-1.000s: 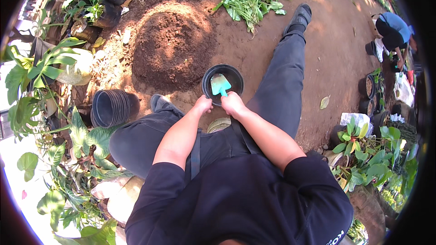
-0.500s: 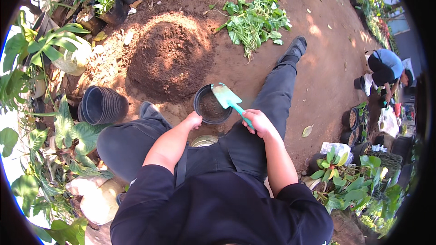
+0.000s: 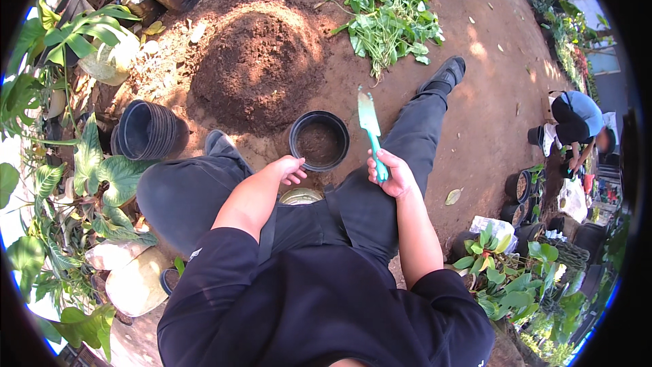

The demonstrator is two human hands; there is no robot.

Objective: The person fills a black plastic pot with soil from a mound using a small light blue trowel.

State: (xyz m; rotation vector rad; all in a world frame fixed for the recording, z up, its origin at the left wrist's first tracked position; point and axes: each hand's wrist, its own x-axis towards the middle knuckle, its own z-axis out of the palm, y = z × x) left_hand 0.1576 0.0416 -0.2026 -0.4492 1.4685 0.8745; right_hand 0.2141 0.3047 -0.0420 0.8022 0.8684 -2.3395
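Firstly, on the dark left sleeve (image 3: 224,278) there is one white mark (image 3: 195,253), too small to be read. Both forearms (image 3: 250,200) reach forward, and the two hands are apart from each other. The left hand (image 3: 292,170) is released: its fingers are loosely curved and hold nothing. Its fingertips are at the near left edge of one black pot (image 3: 345,141); I cannot tell if they touch it. The right hand (image 3: 392,174), above the right thigh (image 3: 370,214), has its fingers closed around the turquoise handle of one trowel (image 3: 369,119), whose blade points away from the body. The pot stands between the legs and has brown soil (image 3: 316,144) inside. Left of it is one stack of black pots (image 3: 139,130); I cannot count them exactly. Farther, there are one earth mound (image 3: 258,61) and, to its right, one heap of green leaves (image 3: 390,30). Far at the right, one other person (image 3: 577,114) bends forward.
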